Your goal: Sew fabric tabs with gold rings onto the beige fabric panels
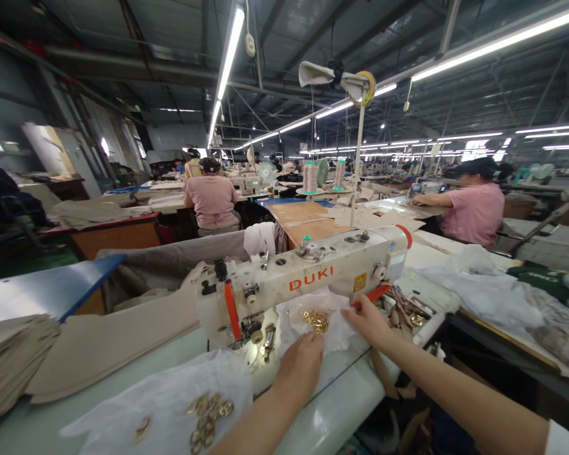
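My left hand (299,368) reaches over a clear plastic bag (313,322) under the arm of a white DUKI sewing machine (303,278). Its fingertips touch a small heap of gold metal rings (317,320) lying on that bag, fingers curled together. My right hand (367,321) rests just right of the heap, fingers bent and pinching the bag's edge beside an orange lever. A second plastic bag (171,398) with several gold rings (208,414) lies near me on the left.
Stacked tan fabric pieces (14,360) and a long tan strip (109,341) lie left. Loose buckles (408,309) and white plastic (478,284) sit right of the machine. Thread cones (310,177) stand behind. Two people in pink shirts (212,199) (474,212) work at other tables.
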The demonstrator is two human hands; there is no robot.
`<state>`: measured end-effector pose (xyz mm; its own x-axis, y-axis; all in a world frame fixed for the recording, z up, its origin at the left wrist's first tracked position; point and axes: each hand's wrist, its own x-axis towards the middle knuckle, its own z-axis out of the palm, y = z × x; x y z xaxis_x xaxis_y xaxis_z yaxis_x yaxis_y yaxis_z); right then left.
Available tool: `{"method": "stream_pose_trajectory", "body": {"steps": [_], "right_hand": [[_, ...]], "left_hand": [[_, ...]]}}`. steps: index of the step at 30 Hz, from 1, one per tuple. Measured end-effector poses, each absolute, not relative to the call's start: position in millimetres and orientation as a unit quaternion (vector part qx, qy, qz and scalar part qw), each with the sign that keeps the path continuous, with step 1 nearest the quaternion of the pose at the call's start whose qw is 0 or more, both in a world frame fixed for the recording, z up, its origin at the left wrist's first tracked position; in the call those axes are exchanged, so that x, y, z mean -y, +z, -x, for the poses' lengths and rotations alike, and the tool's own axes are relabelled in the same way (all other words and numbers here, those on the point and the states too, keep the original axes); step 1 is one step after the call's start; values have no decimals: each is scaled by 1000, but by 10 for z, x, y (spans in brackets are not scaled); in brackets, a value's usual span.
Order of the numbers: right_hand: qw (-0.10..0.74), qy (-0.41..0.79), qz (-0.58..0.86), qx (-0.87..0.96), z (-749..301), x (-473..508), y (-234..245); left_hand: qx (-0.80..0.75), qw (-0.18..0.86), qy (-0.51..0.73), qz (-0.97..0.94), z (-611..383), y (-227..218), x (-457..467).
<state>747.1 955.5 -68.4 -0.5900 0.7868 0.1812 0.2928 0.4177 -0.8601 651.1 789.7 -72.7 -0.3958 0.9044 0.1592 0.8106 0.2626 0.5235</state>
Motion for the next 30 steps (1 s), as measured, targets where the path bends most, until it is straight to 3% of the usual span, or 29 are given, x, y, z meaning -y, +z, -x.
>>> {"method": "stream_pose_trajectory", "body": {"steps": [10, 19, 30], "right_hand": [[192, 370, 197, 887, -7362, -9311, -502], [294, 426, 261, 815, -7128, -9472, -505], [398, 593, 258, 651, -7061, -9415, -508]], "left_hand": [[-751, 104, 513, -403, -6354, -694, -8330], [-701, 118, 603, -361, -6235, -530, -8328], [-770, 102, 517, -360, -6077, -920, -8156]]}}
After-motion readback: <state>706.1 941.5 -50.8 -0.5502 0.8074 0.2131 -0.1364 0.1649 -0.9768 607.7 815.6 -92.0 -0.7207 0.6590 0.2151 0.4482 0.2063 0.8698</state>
